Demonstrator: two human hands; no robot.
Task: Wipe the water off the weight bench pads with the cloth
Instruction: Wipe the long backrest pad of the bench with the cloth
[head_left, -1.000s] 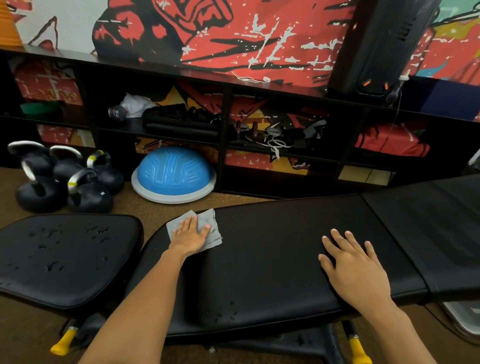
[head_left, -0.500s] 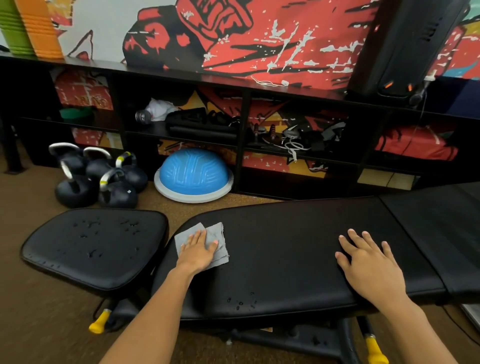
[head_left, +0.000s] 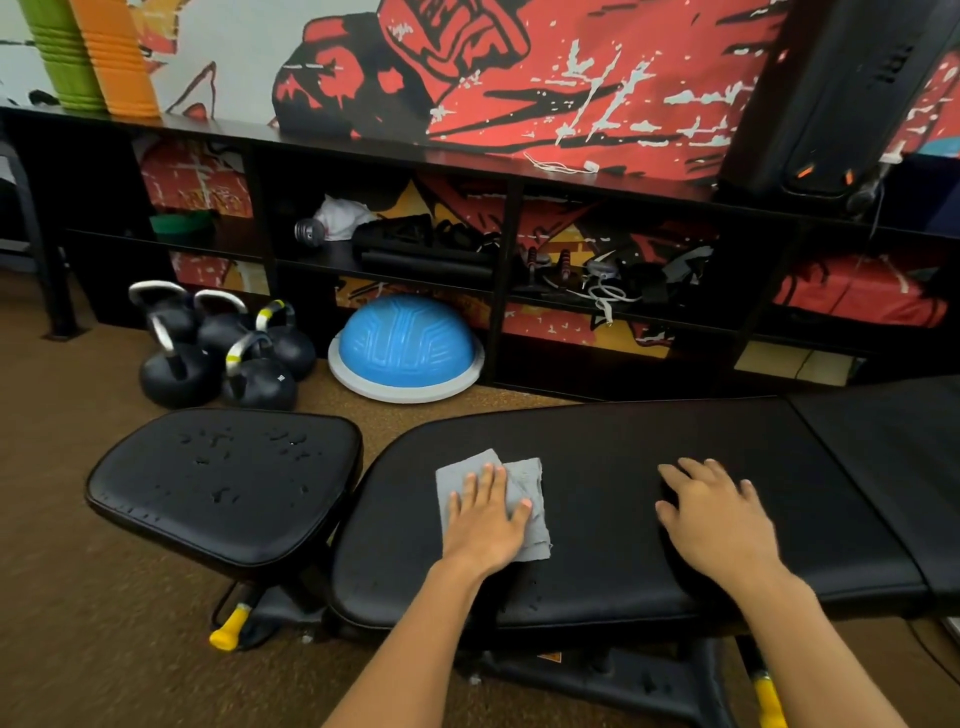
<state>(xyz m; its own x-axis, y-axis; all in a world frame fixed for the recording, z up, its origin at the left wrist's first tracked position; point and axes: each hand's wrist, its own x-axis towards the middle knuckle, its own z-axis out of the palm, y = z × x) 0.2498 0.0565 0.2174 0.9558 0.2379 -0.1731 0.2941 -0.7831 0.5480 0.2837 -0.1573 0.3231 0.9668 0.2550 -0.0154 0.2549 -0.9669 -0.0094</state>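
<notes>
While left hand (head_left: 485, 525) presses cloth (head_left: 530, 488) flat, right hand (head_left: 719, 519) rests splayed.

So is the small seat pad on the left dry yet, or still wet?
Still wet. Water droplets dot the seat pad, and the cloth lies on the long back pad under the left hand.

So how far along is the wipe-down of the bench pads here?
Partly done. The long pad looks mostly dry around the hands, with a few droplets left near its front edge. In hand: the left hand presses the grey cloth flat on that pad, while the right hand rests open beside it. Left: the small seat pad is covered in beads of water and looks untouched.
</notes>
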